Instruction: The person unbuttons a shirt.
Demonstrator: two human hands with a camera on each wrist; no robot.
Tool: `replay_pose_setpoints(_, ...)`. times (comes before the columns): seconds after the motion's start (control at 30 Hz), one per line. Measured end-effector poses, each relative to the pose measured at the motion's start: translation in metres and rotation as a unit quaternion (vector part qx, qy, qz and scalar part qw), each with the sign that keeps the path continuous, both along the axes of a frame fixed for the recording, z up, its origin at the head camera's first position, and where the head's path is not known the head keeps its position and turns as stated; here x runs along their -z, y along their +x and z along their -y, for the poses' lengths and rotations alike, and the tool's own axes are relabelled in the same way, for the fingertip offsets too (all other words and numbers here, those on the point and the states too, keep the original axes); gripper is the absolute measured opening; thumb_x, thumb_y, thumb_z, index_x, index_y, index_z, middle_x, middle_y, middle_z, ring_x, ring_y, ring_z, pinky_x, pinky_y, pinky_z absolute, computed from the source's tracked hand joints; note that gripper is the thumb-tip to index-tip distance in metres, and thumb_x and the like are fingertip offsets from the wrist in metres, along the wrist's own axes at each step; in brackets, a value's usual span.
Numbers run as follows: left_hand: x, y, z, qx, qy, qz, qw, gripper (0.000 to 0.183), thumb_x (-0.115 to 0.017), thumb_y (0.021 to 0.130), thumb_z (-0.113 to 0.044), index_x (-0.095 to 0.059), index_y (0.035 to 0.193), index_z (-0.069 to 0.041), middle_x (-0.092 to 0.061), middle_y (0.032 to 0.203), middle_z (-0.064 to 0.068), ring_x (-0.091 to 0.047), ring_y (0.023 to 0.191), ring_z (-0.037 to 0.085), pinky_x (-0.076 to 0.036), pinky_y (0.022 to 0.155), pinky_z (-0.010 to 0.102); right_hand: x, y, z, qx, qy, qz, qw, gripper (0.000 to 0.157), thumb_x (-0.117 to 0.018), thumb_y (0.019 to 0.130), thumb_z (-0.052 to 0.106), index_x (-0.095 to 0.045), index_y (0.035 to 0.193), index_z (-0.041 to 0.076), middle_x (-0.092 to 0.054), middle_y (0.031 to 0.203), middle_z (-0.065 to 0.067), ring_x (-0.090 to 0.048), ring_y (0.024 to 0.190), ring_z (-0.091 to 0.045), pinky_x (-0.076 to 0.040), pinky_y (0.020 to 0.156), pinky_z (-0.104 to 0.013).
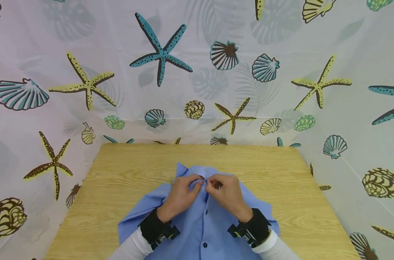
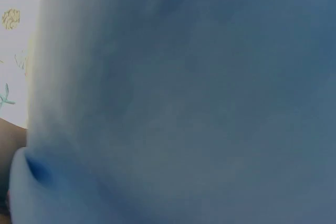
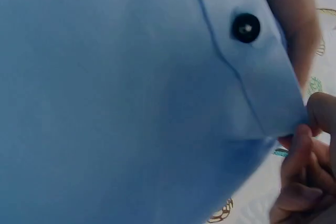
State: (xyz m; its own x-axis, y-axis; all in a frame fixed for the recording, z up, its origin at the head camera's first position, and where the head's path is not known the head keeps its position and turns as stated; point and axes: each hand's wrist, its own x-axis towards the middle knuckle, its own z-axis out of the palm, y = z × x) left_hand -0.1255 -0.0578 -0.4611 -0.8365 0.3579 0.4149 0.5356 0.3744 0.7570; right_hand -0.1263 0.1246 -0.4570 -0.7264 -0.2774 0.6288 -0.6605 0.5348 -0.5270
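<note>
A light blue button-up shirt (image 1: 184, 234) lies front up, its collar (image 1: 197, 170) toward the far side. At the top of the front opening, my left hand (image 1: 182, 193) pinches the fabric between thumb and fingers. Just beside it, my right hand (image 1: 228, 191) pinches the other edge of the opening. The fingertips of both hands nearly meet. Dark buttons run down the placket, one button (image 1: 205, 245) near the bottom of the head view. In the right wrist view, fingertips grip the corner of the placket, below a dark button (image 3: 245, 28). Blurred blue cloth (image 2: 184, 103) hides the left hand's work from its wrist camera.
Under the shirt is a light wooden table (image 1: 125, 162). A white curtain (image 1: 190, 94) printed with starfish and shells surrounds its back and sides. Black wrist straps with small cameras sit on both wrists, over white sleeves (image 1: 132, 247).
</note>
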Motion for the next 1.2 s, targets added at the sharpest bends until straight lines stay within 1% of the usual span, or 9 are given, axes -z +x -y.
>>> replay_pose_setpoints(0.07, 0.002, -0.001, 0.001, 0.005, 0.016, 0.0, 0.9999, 0.019, -0.053, 0.095, -0.014, -0.063, 0.106, -0.025, -0.063, 0.094, -0.01, -0.029, 0.039, 0.006, -0.032, 0.042, 0.025, -0.001, 0.0, -0.001, 0.002, -0.01, 0.033, 0.999, 0.012, -0.063, 0.082, 0.01, -0.068, 0.08, 0.021, -0.054, 0.063, 0.017, -0.048, 0.055, 0.003, -0.044, 0.047, -0.024)
replay_pose_setpoints(0.27, -0.001, 0.0, 0.003, 0.038, 0.019, -0.003, 0.9991, 0.019, -0.048, 0.098, -0.024, -0.059, 0.112, -0.029, -0.059, 0.078, -0.011, -0.028, 0.038, 0.007, -0.032, 0.039, 0.027, 0.0, 0.001, -0.002, 0.005, 0.004, 0.039, 0.999, 0.01, -0.061, 0.088, 0.015, -0.067, 0.088, 0.022, -0.058, 0.069, 0.015, -0.051, 0.061, 0.003, -0.044, 0.048, -0.023)
replay_pose_setpoints(0.37, -0.004, -0.002, 0.005, 0.025, 0.027, 0.005, 0.9993, 0.019, -0.048, 0.098, -0.024, -0.059, 0.112, -0.029, -0.06, 0.094, -0.013, -0.038, 0.046, 0.005, -0.039, 0.048, 0.028, 0.0, 0.001, -0.003, 0.011, 0.006, 0.032, 0.999, 0.008, -0.058, 0.092, 0.02, -0.065, 0.093, 0.022, -0.058, 0.074, 0.013, -0.051, 0.065, 0.001, -0.042, 0.047, -0.023)
replay_pose_setpoints(0.53, -0.01, -0.005, 0.016, 0.003, 0.037, 0.018, 0.9992, 0.02, -0.047, 0.098, -0.024, -0.06, 0.114, -0.022, -0.053, 0.073, -0.009, -0.034, 0.044, 0.009, -0.037, 0.046, 0.03, -0.004, -0.001, -0.009, 0.01, -0.002, 0.051, 0.999, 0.01, -0.051, 0.096, 0.02, -0.06, 0.098, 0.017, -0.059, 0.075, 0.007, -0.054, 0.063, -0.002, -0.044, 0.046, -0.023)
replay_pose_setpoints(0.67, -0.016, -0.012, 0.023, -0.007, 0.017, -0.031, 0.9994, 0.022, -0.048, 0.097, -0.017, -0.059, 0.116, -0.015, -0.058, 0.078, -0.003, -0.051, 0.059, 0.008, -0.045, 0.057, 0.032, -0.013, -0.005, -0.012, -0.007, -0.044, 0.081, 0.996, 0.011, -0.047, 0.098, 0.017, -0.057, 0.099, 0.012, -0.059, 0.062, 0.003, -0.055, 0.051, -0.005, -0.044, 0.043, -0.023)
replay_pose_setpoints(0.8, -0.021, -0.018, 0.023, -0.012, -0.098, -0.136, 0.9858, 0.028, -0.049, 0.09, -0.001, -0.061, 0.111, -0.015, -0.06, 0.106, 0.0, -0.055, 0.094, 0.012, -0.046, 0.08, 0.037, -0.032, -0.007, -0.009, -0.019, -0.091, 0.094, 0.991, 0.011, -0.047, 0.097, 0.012, -0.058, 0.099, 0.008, -0.059, 0.056, 0.0, -0.05, 0.042, -0.007, -0.039, 0.036, -0.025)
replay_pose_setpoints(0.93, -0.021, -0.018, 0.017, 0.071, -0.181, -0.175, 0.9652, 0.035, -0.049, 0.083, 0.0, -0.062, 0.109, -0.018, -0.055, 0.12, -0.001, -0.044, 0.115, 0.014, -0.03, 0.1, 0.049, -0.058, -0.003, -0.001, -0.032, -0.088, 0.093, 0.991, 0.01, -0.047, 0.096, 0.006, -0.057, 0.098, 0.003, -0.058, 0.056, -0.004, -0.045, 0.038, -0.008, -0.036, 0.034, -0.024)
replay_pose_setpoints(1.07, -0.019, -0.015, 0.013, 0.166, -0.164, -0.098, 0.9673, 0.032, -0.052, 0.083, -0.011, -0.059, 0.113, -0.02, -0.056, 0.114, -0.009, -0.043, 0.113, 0.005, -0.019, 0.104, 0.053, -0.078, 0.003, 0.006, -0.034, -0.078, 0.09, 0.992, 0.01, -0.048, 0.095, 0.002, -0.057, 0.097, 0.0, -0.056, 0.054, -0.008, -0.047, 0.039, -0.01, -0.035, 0.035, -0.024)
replay_pose_setpoints(1.2, -0.018, -0.013, 0.011, 0.198, -0.131, -0.049, 0.9702, 0.013, -0.056, 0.088, -0.021, -0.058, 0.1, -0.023, -0.056, 0.1, -0.013, -0.047, 0.102, 0.002, -0.019, 0.104, 0.052, -0.082, 0.002, 0.008, -0.032, -0.089, 0.085, 0.992, 0.008, -0.049, 0.093, -0.001, -0.057, 0.095, -0.002, -0.056, 0.053, -0.009, -0.049, 0.039, -0.015, -0.037, 0.035, -0.025)
